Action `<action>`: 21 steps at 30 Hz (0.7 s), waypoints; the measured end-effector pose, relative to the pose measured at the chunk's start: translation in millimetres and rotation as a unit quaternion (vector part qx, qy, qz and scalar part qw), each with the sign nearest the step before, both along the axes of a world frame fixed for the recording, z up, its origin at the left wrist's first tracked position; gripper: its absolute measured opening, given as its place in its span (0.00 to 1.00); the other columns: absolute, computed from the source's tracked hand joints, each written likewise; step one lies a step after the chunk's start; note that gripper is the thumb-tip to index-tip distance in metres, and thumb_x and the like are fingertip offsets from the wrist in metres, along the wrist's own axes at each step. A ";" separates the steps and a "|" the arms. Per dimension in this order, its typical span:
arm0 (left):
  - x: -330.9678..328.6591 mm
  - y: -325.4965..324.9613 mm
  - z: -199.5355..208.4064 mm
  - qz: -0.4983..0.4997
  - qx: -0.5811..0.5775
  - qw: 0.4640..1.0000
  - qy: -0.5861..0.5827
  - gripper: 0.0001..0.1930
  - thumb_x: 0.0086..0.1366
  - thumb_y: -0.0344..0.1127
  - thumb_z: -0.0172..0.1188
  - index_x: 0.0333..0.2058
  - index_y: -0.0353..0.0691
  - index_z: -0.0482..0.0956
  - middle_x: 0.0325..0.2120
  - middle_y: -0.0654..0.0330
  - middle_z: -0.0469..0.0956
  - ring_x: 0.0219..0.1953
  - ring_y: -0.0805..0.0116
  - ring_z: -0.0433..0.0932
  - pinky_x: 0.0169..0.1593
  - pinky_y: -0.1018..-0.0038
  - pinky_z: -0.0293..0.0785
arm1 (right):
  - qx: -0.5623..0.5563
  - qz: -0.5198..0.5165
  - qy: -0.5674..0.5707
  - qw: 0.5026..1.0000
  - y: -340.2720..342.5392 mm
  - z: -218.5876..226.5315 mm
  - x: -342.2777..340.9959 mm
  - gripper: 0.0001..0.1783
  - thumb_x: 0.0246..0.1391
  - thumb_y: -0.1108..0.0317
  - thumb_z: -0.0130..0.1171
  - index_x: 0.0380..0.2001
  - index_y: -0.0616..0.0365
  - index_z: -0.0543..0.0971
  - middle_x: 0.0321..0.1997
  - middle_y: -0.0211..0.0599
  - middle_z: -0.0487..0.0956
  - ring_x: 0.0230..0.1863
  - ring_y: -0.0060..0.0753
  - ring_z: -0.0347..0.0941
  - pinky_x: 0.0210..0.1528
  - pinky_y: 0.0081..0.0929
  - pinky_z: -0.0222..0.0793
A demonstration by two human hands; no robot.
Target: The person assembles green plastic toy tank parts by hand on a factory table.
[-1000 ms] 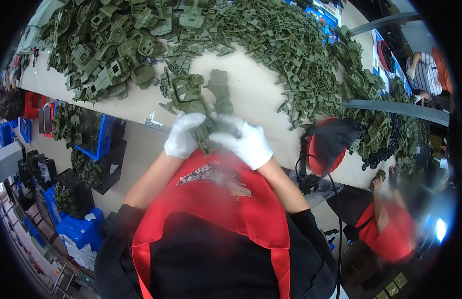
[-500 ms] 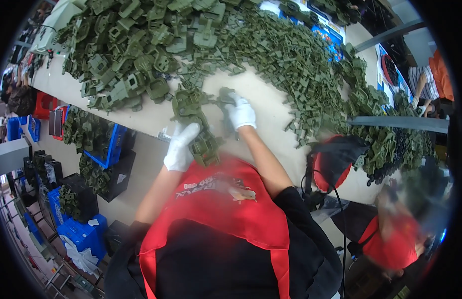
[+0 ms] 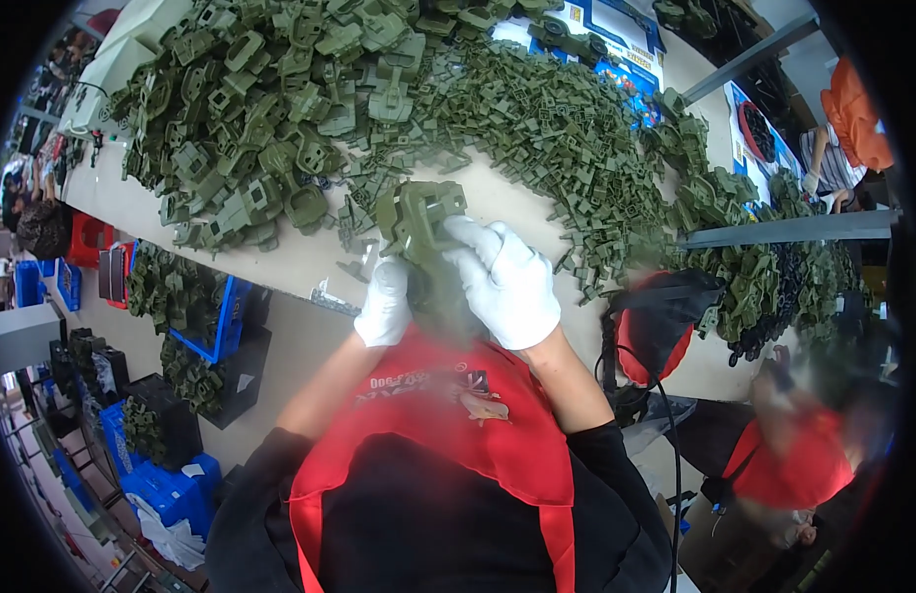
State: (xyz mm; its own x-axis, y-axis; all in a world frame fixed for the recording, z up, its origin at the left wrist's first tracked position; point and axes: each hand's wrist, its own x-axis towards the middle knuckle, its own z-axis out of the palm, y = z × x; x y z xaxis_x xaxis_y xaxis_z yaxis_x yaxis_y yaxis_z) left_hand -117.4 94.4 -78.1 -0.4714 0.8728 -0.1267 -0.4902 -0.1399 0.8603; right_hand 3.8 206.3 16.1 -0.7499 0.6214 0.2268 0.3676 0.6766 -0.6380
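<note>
A dark green plastic toy vehicle body (image 3: 418, 222) is held up between my hands above the near edge of the table, its lower part blurred. My gloved left hand (image 3: 387, 301) grips it along its left side. From the right, my gloved right hand (image 3: 507, 282) presses bent fingers against the body; any small piece under those fingertips is hidden. Just beyond lie a large heap of green vehicle shells (image 3: 260, 128) at the far left and a spread of small green parts (image 3: 567, 128) at the centre and right.
A red and black bag (image 3: 661, 321) with a cord sits at the table's right edge. Metal bars (image 3: 784, 229) cross on the right. A blue crate (image 3: 216, 326) of green parts stands at lower left. A co-worker in red (image 3: 794, 460) is at lower right.
My right hand has come back from over the table to the vehicle body, and its fingers now press on it. The body has been raised and turned in my left hand.
</note>
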 end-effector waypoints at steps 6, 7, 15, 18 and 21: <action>3.8 -9.0 1.7 0.019 -0.031 0.999 0.015 0.44 0.48 0.77 0.54 0.43 0.35 0.76 0.24 0.68 0.74 0.27 0.80 0.71 0.29 0.83 0.66 | 0.003 0.011 0.060 0.998 -1.3 4.5 0.8 0.16 0.47 0.71 0.62 0.43 0.49 0.78 0.30 0.36 0.77 0.30 0.43 0.76 0.31 0.35 0.73; 4.1 -10.9 1.7 0.005 -0.040 0.999 0.008 0.44 0.48 0.77 0.55 0.42 0.35 0.76 0.26 0.67 0.75 0.28 0.80 0.72 0.30 0.82 0.68 | 0.003 0.011 0.037 0.999 -3.5 5.4 1.5 0.16 0.47 0.71 0.62 0.42 0.48 0.78 0.30 0.36 0.77 0.30 0.43 0.76 0.30 0.35 0.73; 5.4 13.7 18.4 -0.023 -0.002 0.999 -0.023 0.27 0.55 0.42 0.65 0.52 0.38 0.69 0.45 0.60 0.75 0.46 0.69 0.75 0.51 0.72 0.72 | -0.016 -0.040 0.118 0.992 -7.9 -12.1 -14.8 0.15 0.47 0.71 0.61 0.41 0.48 0.80 0.30 0.35 0.76 0.28 0.40 0.75 0.31 0.33 0.73; 8.8 27.1 56.3 -0.025 0.041 0.995 -0.089 0.26 0.55 0.35 0.64 0.52 0.35 0.71 0.42 0.60 0.77 0.43 0.67 0.76 0.49 0.70 0.73 | -0.127 0.014 0.161 0.979 17.0 -8.3 -20.2 0.16 0.45 0.70 0.63 0.41 0.50 0.82 0.31 0.34 0.78 0.29 0.29 0.75 0.33 0.26 0.71; 1.8 26.4 39.3 -0.024 -0.008 0.991 -0.130 0.25 0.58 0.41 0.58 0.52 0.34 0.69 0.41 0.54 0.75 0.43 0.62 0.76 0.50 0.65 0.75 | -0.269 0.056 0.184 0.944 55.9 -18.7 -7.1 0.21 0.51 0.64 0.62 0.48 0.60 0.79 0.40 0.34 0.82 0.35 0.21 0.74 0.38 0.20 0.70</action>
State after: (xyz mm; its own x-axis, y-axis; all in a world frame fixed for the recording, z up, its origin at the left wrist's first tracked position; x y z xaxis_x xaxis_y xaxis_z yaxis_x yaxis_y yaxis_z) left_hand -115.6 120.8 -38.9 -0.3791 0.8903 -0.2525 -0.7016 -0.0986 0.7057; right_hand -3.3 262.2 -2.6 -0.7499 0.6422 0.1587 -0.0008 0.2390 -0.9710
